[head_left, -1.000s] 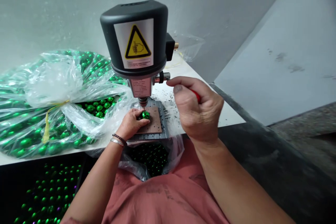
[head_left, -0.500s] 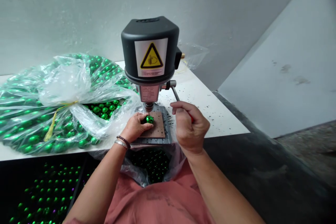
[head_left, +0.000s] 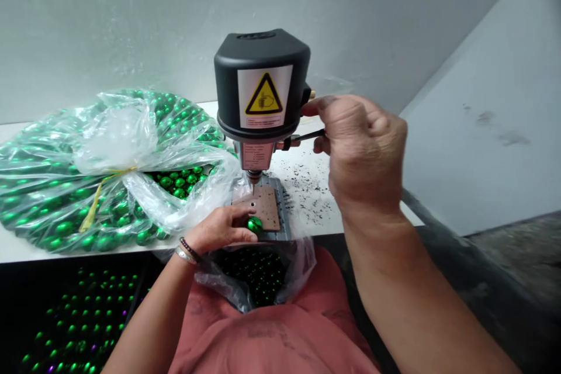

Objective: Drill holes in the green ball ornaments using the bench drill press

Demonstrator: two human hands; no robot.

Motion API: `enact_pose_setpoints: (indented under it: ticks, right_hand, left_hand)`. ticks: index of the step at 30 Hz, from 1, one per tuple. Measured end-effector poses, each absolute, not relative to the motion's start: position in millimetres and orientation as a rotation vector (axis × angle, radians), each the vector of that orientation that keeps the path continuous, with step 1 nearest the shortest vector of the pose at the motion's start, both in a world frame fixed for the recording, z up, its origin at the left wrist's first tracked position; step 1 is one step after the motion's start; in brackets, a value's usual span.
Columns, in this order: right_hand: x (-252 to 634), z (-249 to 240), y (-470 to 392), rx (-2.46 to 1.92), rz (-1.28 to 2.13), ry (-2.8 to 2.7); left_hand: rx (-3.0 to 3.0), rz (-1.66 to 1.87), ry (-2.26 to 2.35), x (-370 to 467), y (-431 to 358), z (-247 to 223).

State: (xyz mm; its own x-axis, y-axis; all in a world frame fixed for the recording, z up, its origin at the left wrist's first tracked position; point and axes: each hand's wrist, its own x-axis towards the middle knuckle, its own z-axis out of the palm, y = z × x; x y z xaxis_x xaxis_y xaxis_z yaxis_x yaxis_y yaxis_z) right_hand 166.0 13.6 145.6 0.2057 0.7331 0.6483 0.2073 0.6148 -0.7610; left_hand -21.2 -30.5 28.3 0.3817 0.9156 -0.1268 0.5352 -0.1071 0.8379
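My left hand [head_left: 223, 227] pinches a shiny green ball [head_left: 255, 224] between thumb and fingers, near the front edge of a brown board [head_left: 268, 204]. The board has a small dark hole in it and lies on the grey base [head_left: 281, 198] of a small black drill press [head_left: 228, 87]. Above the board the drill bit [head_left: 253, 190] points down, apart from the ball. On the right, my right hand [head_left: 366, 149] is closed round the end of the press's lever [head_left: 312, 135], which is raised; the grip is hidden in my fingers.
A tied clear plastic bag [head_left: 116, 134] full of green balls covers the table's left side. Dark shavings [head_left: 307, 187] litter the white table. Below its edge, an open plastic bag [head_left: 302, 263] holds green balls. Many more lie in a dark tray [head_left: 140, 286] at lower left.
The lever has swung up with my right hand, and the drill bit is clear of the ball. My left hand has drawn the ball toward me, uncovering the hole in the board.
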Motion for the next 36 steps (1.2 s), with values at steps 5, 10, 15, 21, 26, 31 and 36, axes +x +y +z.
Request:
enact_pose_setpoints:
  ticks: [5,10,15,21,26,31,36]
  right_hand:
    - [164.7,142.2,10.8,-0.892,0.439,-1.333]
    - [166.2,143.2,10.0,-0.893,0.441,-1.344]
    - [167.4,144.5,7.7,-0.897,0.473,-1.364]
    - [167.5,145.2,4.4,-0.917,0.446,-1.365]
    - [168.0,143.2,4.3,-0.901,0.444,-1.368]
    - [167.9,141.5,3.7,-0.884,0.445,-1.362]
    - [167.5,141.3,3.3,-0.879,0.434,-1.371]
  left_hand:
    - [1.834,0.867,1.733,-40.7,-19.4,41.0]
    - [1.670,0.688,2.544,-91.2,28.4,24.6]
    - [1.822,0.211,2.410,-107.7,55.2,0.6]
    - [1.980,0.198,2.309,-88.2,58.6,-8.4]
    - [1.823,0.563,2.495,-83.1,43.8,0.8]
    - [1.732,0.723,2.542,-83.5,20.3,26.3]
    - [1.294,1.086,2.262,-76.7,4.0,54.8]
